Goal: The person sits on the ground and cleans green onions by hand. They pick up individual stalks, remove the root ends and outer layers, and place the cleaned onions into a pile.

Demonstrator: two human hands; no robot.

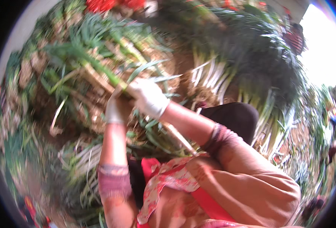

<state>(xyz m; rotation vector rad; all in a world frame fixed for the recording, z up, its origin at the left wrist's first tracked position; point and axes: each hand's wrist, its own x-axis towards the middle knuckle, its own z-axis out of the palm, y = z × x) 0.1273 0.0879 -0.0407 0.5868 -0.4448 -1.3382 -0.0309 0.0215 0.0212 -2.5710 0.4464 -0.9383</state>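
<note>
Both of my hands wear white gloves and meet around one green onion-like stalk, probably a leek (106, 71), whose green leaves point to the upper left. My right hand (149, 95) is closed on the stalk near its pale part. Just beside it, my left hand (116, 107) grips the same stalk from the lower left. A long pale stalk (179, 138) slants from below my right hand towards my apron (156, 196). Beneath the hands lies a heap of leeks with brown, soil-covered roots (96, 114). Blur hides the fingertips.
Piles of leeks with white shanks (213, 74) lie at the upper right, and more bunches (91, 159) at the lower left. Red material (101, 5) shows at the top. A person in striped clothing (296, 40) is at the far right. My dark-clad knee (233, 116) juts out at the right.
</note>
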